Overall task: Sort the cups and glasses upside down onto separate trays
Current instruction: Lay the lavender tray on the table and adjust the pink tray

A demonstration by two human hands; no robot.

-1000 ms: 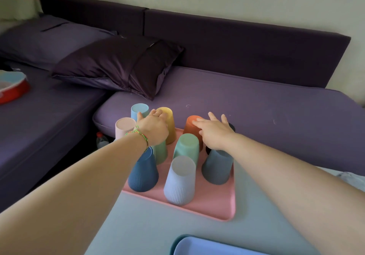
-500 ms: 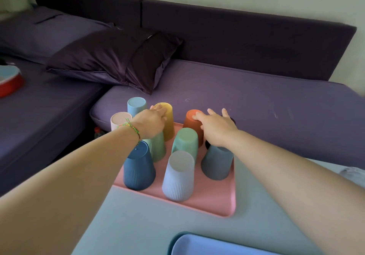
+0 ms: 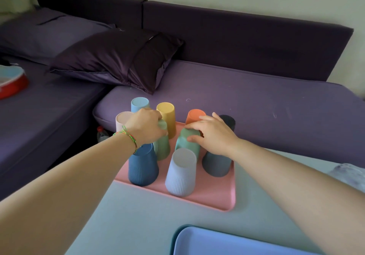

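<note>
While both arms are reaching across the pale table [image 3: 138, 215], the hands are working over the pink tray [image 3: 221, 197], which is sitting at the table's far edge against the purple sofa [image 3: 256, 104]. The left hand [image 3: 145, 126] is closing over the flat top of the sage green cup [image 3: 163, 146] in the middle row; its fingers are curling down the cup's far side and appear clamped on it, though the fingertips themselves are hidden. The right hand [image 3: 213, 134] is wrapping the teal cup [image 3: 186, 142] just to the right, thumb on the near face, fingers spread across the top and far side.

Each cup is lying directly beneath its own hand, so neither arm is needing to cross. The long axes are running near vertical, mouths down; the teal cup is tilting slightly leftward (its base may be off the tray, but I cannot tell).

All cups in view are standing inverted: matte, tapered, ribbed toward the rim, seemingly light plastic. The dark blue cup [image 3: 143, 166] and lavender cup [image 3: 180, 173] are crowding the near side, the yellow cup [image 3: 166, 116] and orange cup [image 3: 194, 115] the far side. A blue tray [image 3: 217, 243] is waiting near the bottom edge.

In my judgement any lift must be going straight up to clear neighbours.
</note>
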